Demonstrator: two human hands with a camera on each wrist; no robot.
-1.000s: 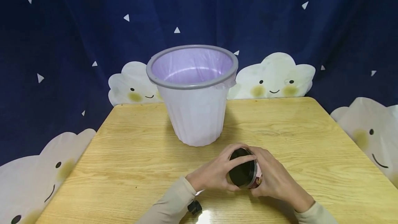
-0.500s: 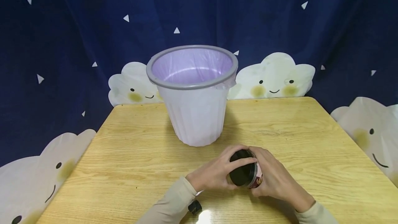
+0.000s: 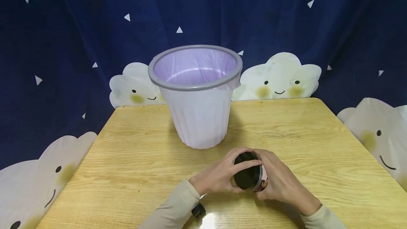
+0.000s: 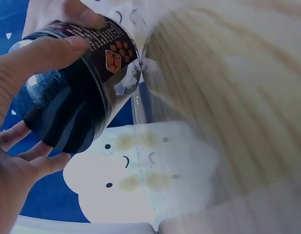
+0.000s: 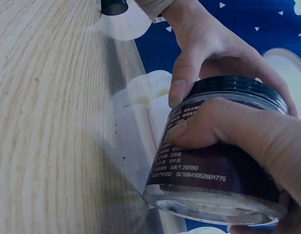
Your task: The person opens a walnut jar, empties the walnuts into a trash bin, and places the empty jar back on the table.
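Both hands are on a round, clear jar (image 5: 214, 168) with a dark red printed label, held tilted close over the table near its front. My left hand (image 3: 216, 177) grips the wide black lid (image 3: 246, 176), thumb on one side and fingers spread round the rim. From the other side, my right hand (image 3: 281, 181) holds the jar body, its thumb lying across the label in the right wrist view. The lid sits on the jar and faces up toward the head camera. Parts of the label are covered by the right hand.
A white bin (image 3: 200, 119) with a grey rim and a thin liner stands upright beyond the hands, its mouth facing up. The wooden table (image 3: 133, 151) ends at a dark blue curtain (image 3: 95, 17) with clouds. A small black object (image 3: 198, 210) shows beside the left sleeve.
The head view has shifted very slightly. Both hands keep the same grip on the jar and its lid, with no clear movement.
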